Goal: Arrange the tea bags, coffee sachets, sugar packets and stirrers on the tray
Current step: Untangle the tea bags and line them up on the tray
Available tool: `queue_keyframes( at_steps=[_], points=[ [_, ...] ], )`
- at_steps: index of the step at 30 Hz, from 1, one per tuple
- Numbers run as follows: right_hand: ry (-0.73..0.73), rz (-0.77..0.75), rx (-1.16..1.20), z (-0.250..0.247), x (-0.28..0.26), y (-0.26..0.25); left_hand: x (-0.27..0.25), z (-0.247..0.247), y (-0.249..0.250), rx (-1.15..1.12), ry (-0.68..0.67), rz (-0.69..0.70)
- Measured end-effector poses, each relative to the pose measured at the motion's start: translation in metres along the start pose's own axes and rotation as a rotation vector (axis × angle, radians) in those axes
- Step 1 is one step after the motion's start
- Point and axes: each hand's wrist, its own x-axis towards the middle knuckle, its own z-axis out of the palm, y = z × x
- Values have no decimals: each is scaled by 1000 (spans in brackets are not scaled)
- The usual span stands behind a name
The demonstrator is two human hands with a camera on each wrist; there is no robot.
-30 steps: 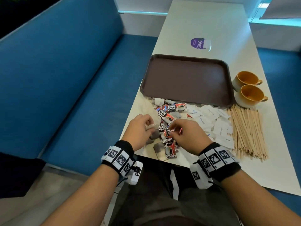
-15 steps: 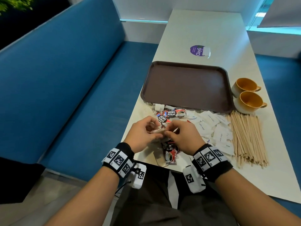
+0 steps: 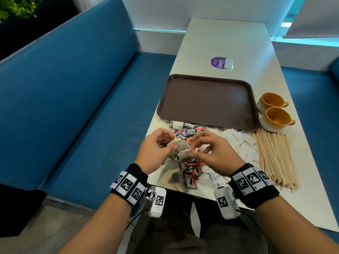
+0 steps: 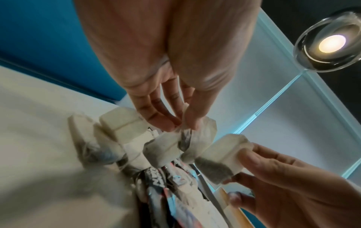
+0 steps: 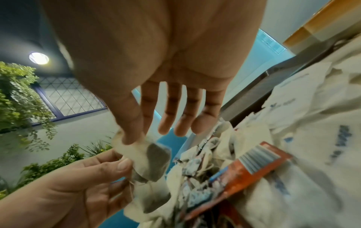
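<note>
A clump of tea bags (image 3: 180,146) hangs between my two hands above the pile at the table's near edge. My left hand (image 3: 172,143) pinches one bag (image 4: 203,132) between thumb and fingers. My right hand (image 3: 192,148) pinches another bag (image 5: 154,157) with thumb and forefinger, its other fingers straight. Several more tea bags (image 4: 121,125) dangle from the clump by their strings. Red and black coffee sachets (image 3: 190,132) lie under and beyond the hands. To the right lie white sugar packets (image 3: 238,142) and a bundle of wooden stirrers (image 3: 275,158). The brown tray (image 3: 207,99) behind holds nothing.
Two orange cups (image 3: 271,101) (image 3: 277,118) stand to the right of the tray, close to the stirrers. A purple sticker (image 3: 219,62) lies on the white table (image 3: 220,39) beyond the tray. A blue bench (image 3: 73,107) runs along the left.
Both hands have risen from the pile and come together, lifting a tangle of tea bags off the table. Before, they were picking among the sachets on the table.
</note>
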Motion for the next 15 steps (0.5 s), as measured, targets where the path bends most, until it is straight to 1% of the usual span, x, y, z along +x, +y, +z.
queue_keyframes(
  at_steps=[3, 7, 11, 15],
  points=[
    [24, -36, 44, 2, 7, -6, 2, 2, 10, -41, -55, 18],
    [61, 26, 107, 4, 13, -3, 4, 2, 15, -146, -120, 1],
    [101, 56, 183, 3, 12, 0, 5, 4, 16, -162, -181, -16],
    [61, 98, 108, 1, 13, 4, 4, 5, 12, -170, -202, -9]
  ],
)
